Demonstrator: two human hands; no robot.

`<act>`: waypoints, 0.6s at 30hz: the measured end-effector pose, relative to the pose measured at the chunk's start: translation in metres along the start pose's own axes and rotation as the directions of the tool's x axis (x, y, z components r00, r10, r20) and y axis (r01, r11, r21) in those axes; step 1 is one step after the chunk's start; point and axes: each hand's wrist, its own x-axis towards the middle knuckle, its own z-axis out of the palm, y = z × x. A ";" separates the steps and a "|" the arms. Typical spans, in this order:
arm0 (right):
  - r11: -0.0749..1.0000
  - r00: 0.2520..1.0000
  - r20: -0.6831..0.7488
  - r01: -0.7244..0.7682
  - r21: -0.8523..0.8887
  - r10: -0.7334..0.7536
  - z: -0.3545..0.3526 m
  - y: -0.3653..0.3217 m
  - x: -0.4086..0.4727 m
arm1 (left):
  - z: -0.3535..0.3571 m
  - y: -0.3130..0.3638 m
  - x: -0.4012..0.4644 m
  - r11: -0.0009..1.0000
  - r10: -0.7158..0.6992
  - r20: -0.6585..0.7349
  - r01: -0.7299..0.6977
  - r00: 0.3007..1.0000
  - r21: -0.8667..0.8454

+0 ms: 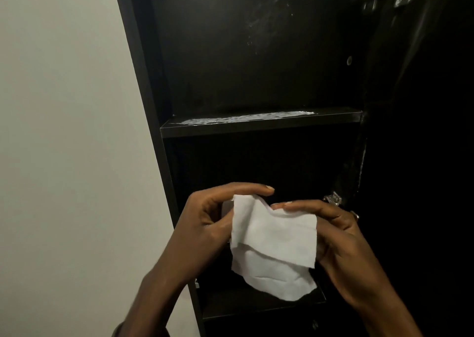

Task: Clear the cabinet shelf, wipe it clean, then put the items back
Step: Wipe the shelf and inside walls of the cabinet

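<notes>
I judge the shelf [261, 122] cleared but not yet wiped: a pale streak runs along its front. My left hand [205, 223] and right hand [333, 234] pinch the white wipe [274, 244] between their fingers, below the shelf. The items are out of view.

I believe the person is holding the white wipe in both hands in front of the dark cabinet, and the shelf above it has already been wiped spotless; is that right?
Not quite. The head view shows the left hand and right hand holding the white wipe in front of the dark cabinet, but the shelf above is not spotless: a whitish streak runs along its front edge.
</notes>
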 end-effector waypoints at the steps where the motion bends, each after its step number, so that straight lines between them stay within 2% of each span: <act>1: 1.000 0.999 0.036 0.011 -0.016 -0.011 -0.001 0.000 -0.001 | 0.000 -0.001 0.000 1.000 -0.003 -0.007 0.004 1.000 0.017; 5: 0.981 0.960 0.255 0.146 -0.124 -0.111 -0.005 0.002 -0.005 | -0.001 -0.003 0.000 0.999 0.004 -0.035 -0.002 0.999 0.052; 7: 0.966 0.945 0.303 0.183 -0.180 -0.123 -0.004 0.003 -0.006 | -0.001 -0.003 0.000 0.999 -0.008 -0.047 0.010 0.999 0.049; 10: 0.953 0.972 0.140 0.215 -0.213 -0.188 0.001 0.005 -0.006 | -0.003 -0.005 -0.002 0.999 -0.037 -0.055 0.038 0.998 0.024; 12: 0.962 0.983 -0.037 0.168 -0.214 -0.179 0.003 0.007 -0.005 | -0.004 -0.006 -0.004 0.999 -0.053 -0.049 0.053 0.997 -0.004; 14: 0.969 0.977 -0.148 0.119 -0.218 -0.154 0.005 0.008 -0.003 | -0.004 -0.005 -0.007 0.996 -0.083 -0.027 0.082 0.996 -0.034; 18: 0.998 0.976 -0.212 0.049 -0.043 -0.057 0.004 0.006 -0.001 | -0.004 -0.005 -0.010 0.990 -0.130 -0.006 0.130 0.991 -0.045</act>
